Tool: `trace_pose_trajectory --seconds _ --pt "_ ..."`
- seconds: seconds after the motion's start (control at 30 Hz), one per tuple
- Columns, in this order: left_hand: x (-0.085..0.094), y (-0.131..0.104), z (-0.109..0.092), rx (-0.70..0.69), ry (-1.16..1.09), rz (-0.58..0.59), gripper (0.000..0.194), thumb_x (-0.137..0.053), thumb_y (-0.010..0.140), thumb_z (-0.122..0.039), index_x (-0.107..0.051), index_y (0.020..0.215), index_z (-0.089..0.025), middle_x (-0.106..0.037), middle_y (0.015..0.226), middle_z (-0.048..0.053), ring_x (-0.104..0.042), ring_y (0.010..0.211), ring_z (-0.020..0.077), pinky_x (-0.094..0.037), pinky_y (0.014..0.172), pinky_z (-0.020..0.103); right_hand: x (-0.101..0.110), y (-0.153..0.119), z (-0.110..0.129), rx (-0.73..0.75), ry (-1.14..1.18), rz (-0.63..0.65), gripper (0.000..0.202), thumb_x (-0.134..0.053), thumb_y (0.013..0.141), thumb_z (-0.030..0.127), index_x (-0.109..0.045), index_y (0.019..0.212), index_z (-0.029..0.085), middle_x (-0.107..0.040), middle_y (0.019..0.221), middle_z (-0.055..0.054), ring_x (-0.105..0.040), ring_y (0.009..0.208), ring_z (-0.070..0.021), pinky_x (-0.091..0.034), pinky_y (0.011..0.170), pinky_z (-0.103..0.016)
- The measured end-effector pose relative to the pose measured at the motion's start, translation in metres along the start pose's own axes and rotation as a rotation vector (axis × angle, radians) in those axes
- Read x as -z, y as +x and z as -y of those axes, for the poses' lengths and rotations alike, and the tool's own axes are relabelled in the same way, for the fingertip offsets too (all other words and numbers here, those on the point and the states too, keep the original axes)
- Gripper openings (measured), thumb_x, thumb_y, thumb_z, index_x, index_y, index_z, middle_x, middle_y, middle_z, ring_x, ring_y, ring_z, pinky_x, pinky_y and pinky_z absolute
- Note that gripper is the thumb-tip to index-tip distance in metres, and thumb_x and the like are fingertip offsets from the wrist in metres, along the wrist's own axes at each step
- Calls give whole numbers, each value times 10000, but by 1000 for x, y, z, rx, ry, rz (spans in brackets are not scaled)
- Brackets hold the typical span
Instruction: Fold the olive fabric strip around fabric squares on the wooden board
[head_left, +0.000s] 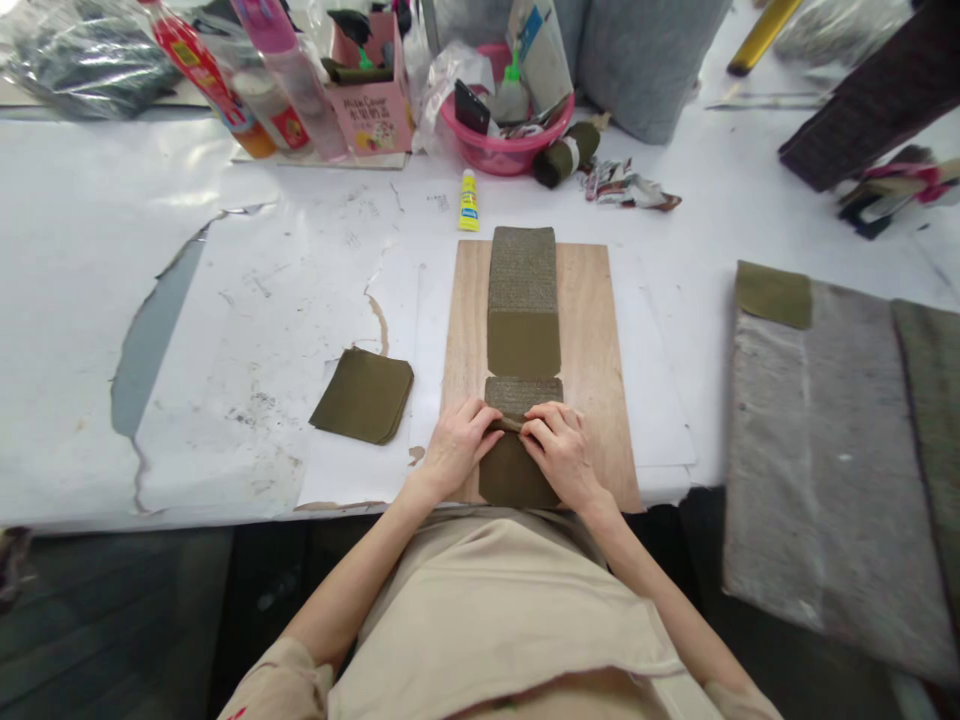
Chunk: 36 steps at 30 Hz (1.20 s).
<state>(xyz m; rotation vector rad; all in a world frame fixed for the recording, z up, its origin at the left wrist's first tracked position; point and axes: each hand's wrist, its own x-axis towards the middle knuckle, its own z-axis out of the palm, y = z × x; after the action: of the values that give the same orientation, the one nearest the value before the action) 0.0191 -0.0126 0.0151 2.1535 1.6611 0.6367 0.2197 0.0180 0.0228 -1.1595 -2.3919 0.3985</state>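
Note:
An olive fabric piece [517, 475] lies at the near end of a wooden board [592, 350], with its far edge raised in a narrow fold. My left hand [461, 442] pinches the left end of that fold. Opposite it, my right hand [562, 448] pinches the right end. Just beyond the fingers shows a ribbed grey-olive strip [523, 392], partly covered by the fold. Farther up the board lies another olive piece [523, 342] with a long ribbed section [523, 270]. Left of the board rests a small stack of olive fabric pieces [364, 395] with cut corners.
A yellow glue tube [469, 203] lies beyond the board. Behind it stand a pink basket [499, 155], a pink box [375, 115] and several bottles. Grey fabric [817, 440] hangs over the table edge at right. The white table covering [247, 300] is torn at left.

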Motion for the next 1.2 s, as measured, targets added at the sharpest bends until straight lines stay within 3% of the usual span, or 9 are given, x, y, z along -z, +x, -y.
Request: trace_pose_trajectory --seconds 0.17,0.47,0.67,0.77,0.87,1.0,1.2 --pt "2 2 1 40 -54 14 184 -606 905 -256 -543 1068 -202 -556 1014 55 -536 967 223 -487 828 360 0 -1 -4 38 28 23 89 -535 953 191 -597 899 225 -674 1003 -14 -551 1058 -187 -341 1051 -412" --pt "6 5 -4 -23 65 45 282 -591 908 -213 -562 1189 -221 -525 1076 70 -519 1011 222 -501 867 371 4 3 5 25 -43 50 120 -512 946 176 -621 983 212 -652 916 -40 -538 959 -201 -382 998 -404" --pt "13 15 -8 -120 172 120 9 -613 893 -212 -618 901 -213 -540 1062 62 -499 1019 231 -486 847 375 -7 -2 8 33 -37 -31 236 -456 945 123 -636 1053 229 -648 943 -42 -579 917 -181 -421 942 -376" --pt "17 18 -8 -112 145 146 58 -612 897 -221 -602 841 -210 -545 937 40 -504 937 214 -476 795 351 -1 -5 2 -19 -51 -55 208 -517 946 188 -620 1125 219 -659 1047 -69 -592 952 -194 -415 892 -368" --pt "19 19 -5 -78 82 152 72 -627 891 -230 -602 831 -200 -551 911 41 -504 897 208 -468 776 342 12 -11 -12 -59 -89 11 119 -572 944 282 -625 1012 201 -684 947 -51 -600 879 -199 -380 866 -380" --pt "18 20 1 -61 16 160 76 -634 891 -254 -608 857 -191 -561 929 46 -509 913 208 -463 794 342 30 -18 -31 -120 -167 40 198 -628 904 384 -614 844 195 -660 773 -23 -567 777 -203 -360 803 -377" --pt "15 20 5 -79 20 157 69 -628 894 -263 -610 874 -199 -558 945 46 -510 909 210 -460 774 335 25 -4 -15 -115 -2 -34 238 -611 914 397 -631 1060 210 -673 1036 -67 -574 1007 -226 -389 889 -372"
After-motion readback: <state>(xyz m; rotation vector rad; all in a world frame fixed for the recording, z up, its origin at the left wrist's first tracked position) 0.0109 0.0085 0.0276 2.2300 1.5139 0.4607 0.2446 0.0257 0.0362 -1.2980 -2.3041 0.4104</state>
